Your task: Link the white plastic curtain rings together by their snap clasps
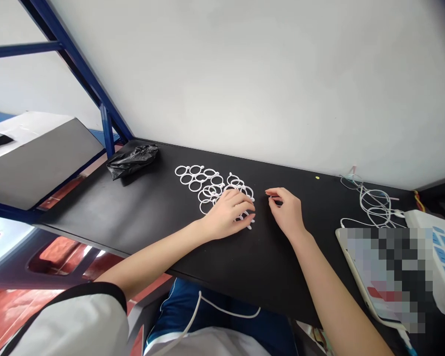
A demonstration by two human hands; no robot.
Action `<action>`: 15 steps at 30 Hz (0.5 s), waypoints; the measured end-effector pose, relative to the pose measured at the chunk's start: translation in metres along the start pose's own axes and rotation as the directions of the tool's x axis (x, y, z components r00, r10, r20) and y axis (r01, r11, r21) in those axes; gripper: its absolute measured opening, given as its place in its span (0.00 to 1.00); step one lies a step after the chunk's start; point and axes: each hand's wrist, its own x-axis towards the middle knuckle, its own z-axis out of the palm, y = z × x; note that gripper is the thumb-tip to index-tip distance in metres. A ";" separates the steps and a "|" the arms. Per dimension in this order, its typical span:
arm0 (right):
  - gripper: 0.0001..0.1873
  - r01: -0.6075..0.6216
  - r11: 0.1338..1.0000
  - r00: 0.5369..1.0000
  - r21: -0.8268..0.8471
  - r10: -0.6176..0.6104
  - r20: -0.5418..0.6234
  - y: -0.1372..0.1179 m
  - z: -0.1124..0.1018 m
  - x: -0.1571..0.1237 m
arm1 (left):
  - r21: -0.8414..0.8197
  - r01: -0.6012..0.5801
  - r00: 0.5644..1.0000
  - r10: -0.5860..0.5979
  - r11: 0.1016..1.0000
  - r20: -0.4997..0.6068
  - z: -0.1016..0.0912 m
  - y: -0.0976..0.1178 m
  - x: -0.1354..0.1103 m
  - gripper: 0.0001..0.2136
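Observation:
Many thin white rings (195, 186), each with a small knob or eyelet like a curtain ring, lie in a loose, overlapping cluster on the black tabletop (144, 207). My left hand (230, 212) rests over the right side of the cluster, fingers bent and apart, hiding several rings beneath it. Some ring ends show between its thumb and fingers. Just right of the cluster is my right hand (287, 210), its thumb and index fingertip nearly together in a pinch. Anything between those tips is too small to make out.
A crumpled black plastic bag (133, 160) lies at the back left. To the right are a tablet-like device (385, 277) with a blurred screen, a tangled white cable (378, 205) and a white box (437, 257). A blue metal frame (85, 74) rises at left; a wall stands behind.

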 end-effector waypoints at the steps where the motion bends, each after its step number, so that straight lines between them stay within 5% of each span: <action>1: 0.11 0.007 1.000 1.000 0.011 -0.007 0.000 -0.001 0.000 0.000 | -0.005 -0.008 1.000 0.009 1.000 0.029 0.001 0.001 0.002 0.05; 7: 0.07 -0.041 0.991 0.994 0.129 0.053 -0.091 -0.009 0.000 -0.002 | 0.015 0.069 0.990 -0.070 0.997 0.120 0.008 -0.006 0.014 0.06; 15: 0.07 -0.190 0.843 0.935 0.503 0.312 -0.168 -0.025 0.007 -0.001 | -0.109 0.153 0.988 -0.154 0.982 0.001 0.005 -0.003 0.007 0.06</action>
